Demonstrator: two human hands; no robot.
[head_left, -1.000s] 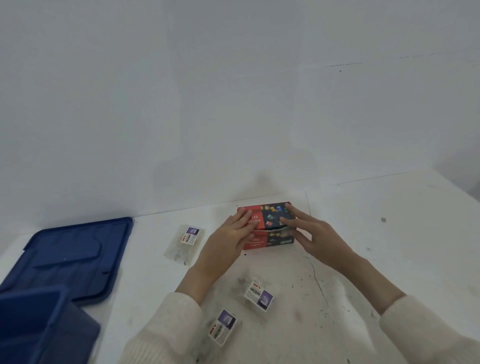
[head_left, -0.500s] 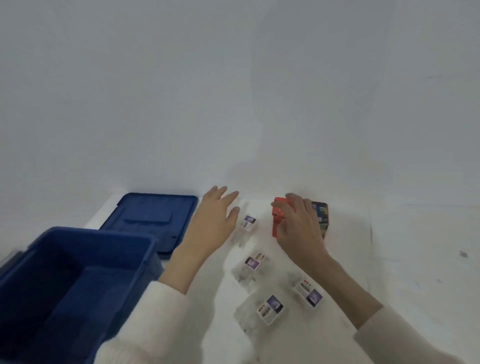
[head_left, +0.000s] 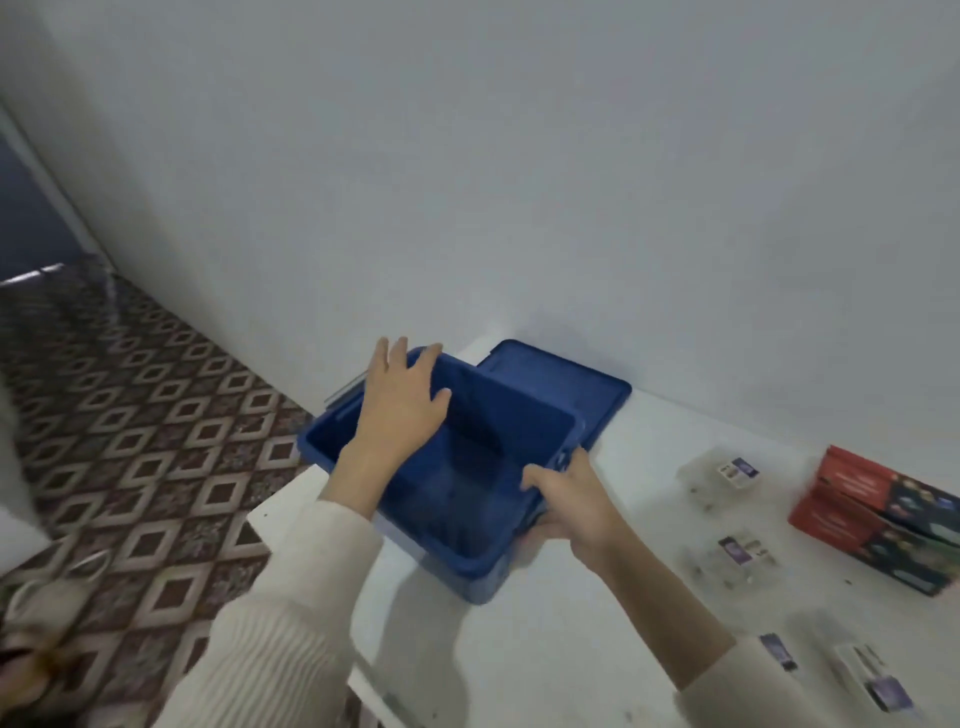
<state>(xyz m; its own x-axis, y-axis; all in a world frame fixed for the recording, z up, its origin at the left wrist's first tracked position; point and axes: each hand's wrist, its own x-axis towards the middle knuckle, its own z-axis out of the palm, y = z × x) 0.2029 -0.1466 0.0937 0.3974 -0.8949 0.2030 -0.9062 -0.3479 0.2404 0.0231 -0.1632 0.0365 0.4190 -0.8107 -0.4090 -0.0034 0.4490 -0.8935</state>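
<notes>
Blue bin (head_left: 498, 415) is showing at the left end of the white table (head_left: 597, 623), its left corner reaching past the table edge over the patterned floor (head_left: 130, 415), and both hands are working it, well apart from each other. Left hand (head_left: 402, 410) is lying across the far-left rim with fingers spread and straight (no curl that I can make out), while right hand (head_left: 569, 499) is gripping the near-right rim, thumb inside the wall. Blue lid (head_left: 561, 384) is lying flat just beyond the bin by the wall; stacked red boxes (head_left: 878, 519) and small clear packets (head_left: 727, 470) are resting to the right.
</notes>
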